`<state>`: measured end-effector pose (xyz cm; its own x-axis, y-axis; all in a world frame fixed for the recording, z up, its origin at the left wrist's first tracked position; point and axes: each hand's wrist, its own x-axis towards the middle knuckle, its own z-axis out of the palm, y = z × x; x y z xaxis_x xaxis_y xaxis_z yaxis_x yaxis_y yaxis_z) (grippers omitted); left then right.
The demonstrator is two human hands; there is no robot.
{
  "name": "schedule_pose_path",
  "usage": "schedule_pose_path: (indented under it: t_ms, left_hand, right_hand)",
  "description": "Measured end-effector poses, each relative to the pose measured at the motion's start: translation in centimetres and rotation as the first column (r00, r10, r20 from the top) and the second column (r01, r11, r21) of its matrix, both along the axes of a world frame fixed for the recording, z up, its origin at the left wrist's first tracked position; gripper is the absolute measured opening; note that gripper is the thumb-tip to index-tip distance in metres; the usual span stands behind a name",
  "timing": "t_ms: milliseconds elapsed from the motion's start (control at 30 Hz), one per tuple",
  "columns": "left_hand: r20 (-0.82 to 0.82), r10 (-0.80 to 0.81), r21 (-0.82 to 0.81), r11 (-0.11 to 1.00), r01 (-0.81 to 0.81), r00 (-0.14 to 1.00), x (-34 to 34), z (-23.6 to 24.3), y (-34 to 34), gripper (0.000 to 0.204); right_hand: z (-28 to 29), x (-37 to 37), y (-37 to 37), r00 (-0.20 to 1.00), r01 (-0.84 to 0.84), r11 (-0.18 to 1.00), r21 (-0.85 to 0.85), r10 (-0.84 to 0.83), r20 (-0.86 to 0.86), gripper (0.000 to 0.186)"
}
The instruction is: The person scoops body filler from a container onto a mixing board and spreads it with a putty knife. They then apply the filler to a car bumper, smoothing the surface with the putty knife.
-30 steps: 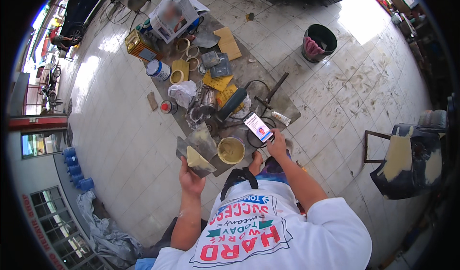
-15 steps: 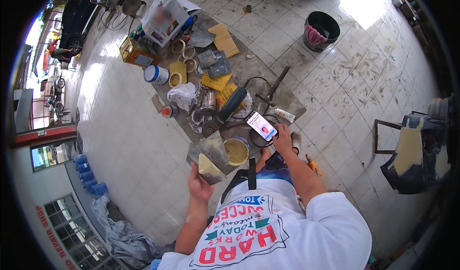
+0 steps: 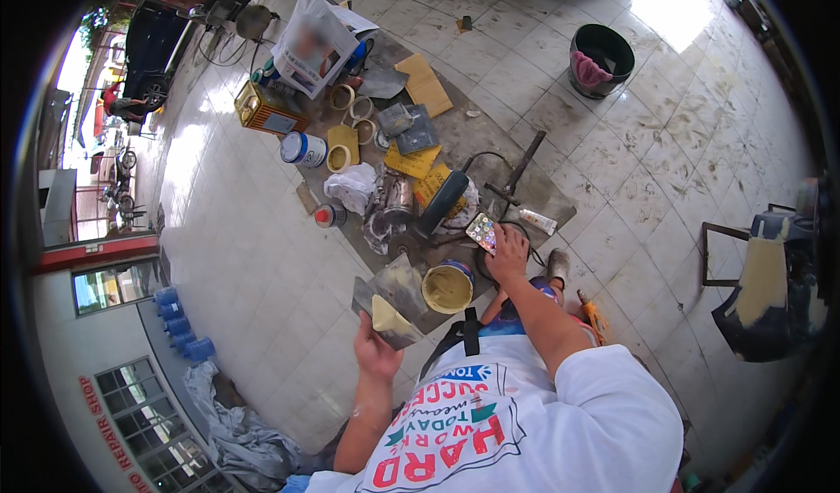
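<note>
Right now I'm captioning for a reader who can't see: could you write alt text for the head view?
A person's left hand holds a flat grey plate, and the right hand holds a lit-up phone. Nearby, a tub of beige paste, a power tool, tape rolls and cans clutter the tiled floor.

Grey board (image 3: 464, 132) on tiled floor (image 3: 236, 230) bears putty tub (image 3: 428, 293), angle grinder (image 3: 442, 202), yellow sandpaper (image 3: 414, 162), white tube (image 3: 537, 222).
</note>
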<state>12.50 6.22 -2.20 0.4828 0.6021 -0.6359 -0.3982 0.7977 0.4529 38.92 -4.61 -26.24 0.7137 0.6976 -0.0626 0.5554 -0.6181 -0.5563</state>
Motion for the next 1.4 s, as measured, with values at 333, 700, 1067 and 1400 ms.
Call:
schedule_pose_path:
  t_ms: [333,700,1067,1400]
  left_hand:
    - [0.012,0.012,0.034,0.999,-0.012,1.0,-0.4,-0.4,-0.6,0.056]
    - [0.236,-0.118,-0.045,0.99,0.132,0.964,6.6,0.7,-1.1,0.058]
    - [-0.068,-0.307,0.144,0.939,0.314,0.949,22.3,1.6,-4.8,0.042]
    - [0.011,-0.648,0.395,0.703,0.592,0.762,34.3,7.6,-15.0,0.035]
  right_hand:
    - [0.2,-1.5,5.8,0.969,0.223,0.968,0.118,-0.207,-0.136,0.063]
    - [-2.3,10.9,-4.0,0.997,0.073,0.99,-0.118,-0.073,0.003,0.028]
    - [22.5,19.9,-13.9,0.778,0.261,0.895,0.362,0.027,-0.628,0.026]
    - [43.1,26.6,-24.2,0.853,-0.438,0.893,-0.105,0.45,0.266,0.019]
